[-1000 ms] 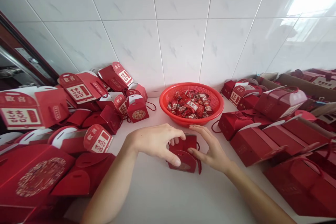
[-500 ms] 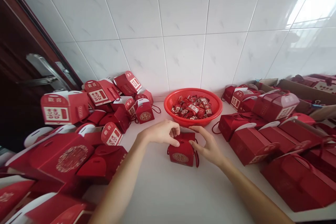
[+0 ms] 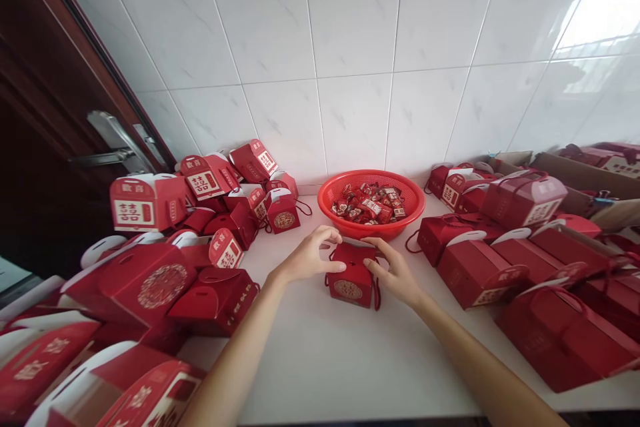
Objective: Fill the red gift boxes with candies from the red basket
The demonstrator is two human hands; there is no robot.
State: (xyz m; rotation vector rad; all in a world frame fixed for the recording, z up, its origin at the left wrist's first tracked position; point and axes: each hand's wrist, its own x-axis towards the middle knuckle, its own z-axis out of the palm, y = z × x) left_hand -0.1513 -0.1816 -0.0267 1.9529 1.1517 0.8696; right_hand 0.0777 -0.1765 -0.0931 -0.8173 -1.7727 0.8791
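Over to the left stands a dark reddish-brown door [image 3: 40, 87] with a silver metal lever handle [image 3: 103, 159]; a narrow silver metal plate [image 3: 147, 137] sits just right of it. A wall of glossy white tiles with faint grey streaks [image 3: 360, 13] rises behind the smooth white tabletop [image 3: 390, 367], and high on its right shines a bright window reflection [image 3: 600, 20]. Brown cardboard sides [image 3: 570, 177] show below that.

White tiled wall [image 3: 355, 20], dark door [image 3: 40, 107]
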